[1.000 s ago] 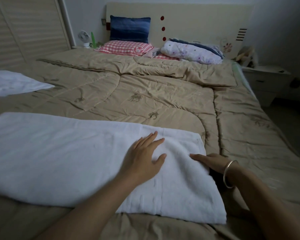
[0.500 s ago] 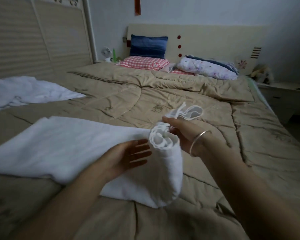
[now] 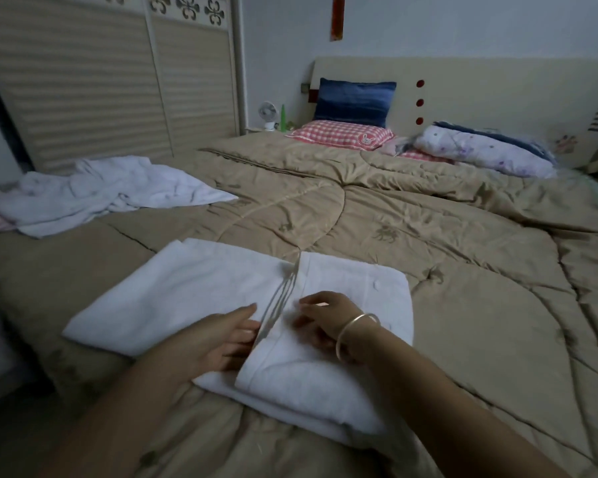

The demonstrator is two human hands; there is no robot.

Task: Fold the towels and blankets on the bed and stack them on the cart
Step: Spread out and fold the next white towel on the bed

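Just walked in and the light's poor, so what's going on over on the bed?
A person is folding a white terry towel on the tan quilted bedspread. Its right end lies folded over the middle. The left hand lies open at the flap's edge; the right hand, with a metal bangle, rests on the flap, its grip unclear. A second, crumpled white towel lies unfolded at the bed's far left.

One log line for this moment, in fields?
step: fold white towel | left hand: at flap edge | right hand: on flap | crumpled towel: unfolded
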